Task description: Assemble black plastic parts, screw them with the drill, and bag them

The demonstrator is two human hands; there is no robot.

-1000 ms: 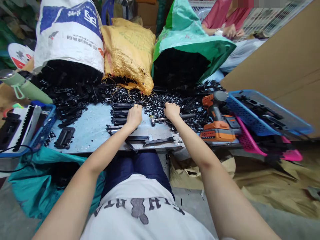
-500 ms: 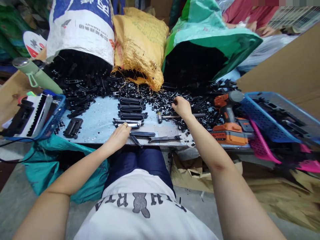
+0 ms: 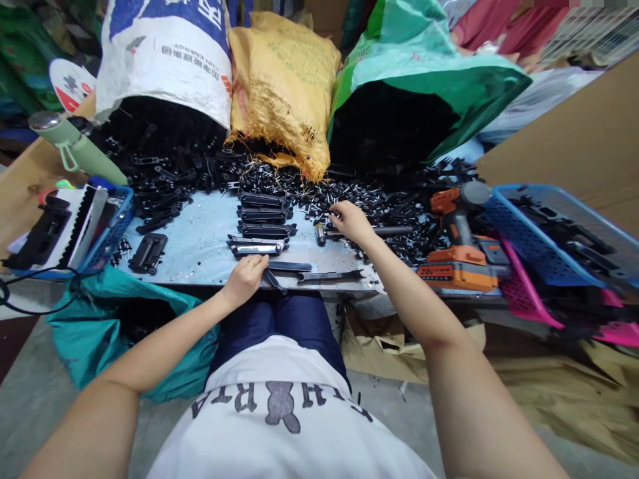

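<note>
The left hand (image 3: 245, 278), fingers curled, rests on a flat black bracket (image 3: 284, 267) at the table's (image 3: 200, 246) near edge; stiff and light, it is probably best pinched mid-length. The right hand (image 3: 351, 223), loosely open, touches small black screws (image 3: 344, 196) just beyond it.

This looks like a small assembly workshop, probably for plastic hardware. Beyond both hands, three big woven sacks (image 3: 279, 73) spill heaps of small black parts (image 3: 319, 189) onto a worn worktable (image 3: 200, 246). A cordless drill (image 3: 456, 243) stands right of the right hand (image 3: 352, 223), beside plastic baskets (image 3: 544, 239) holding more pieces.
</note>
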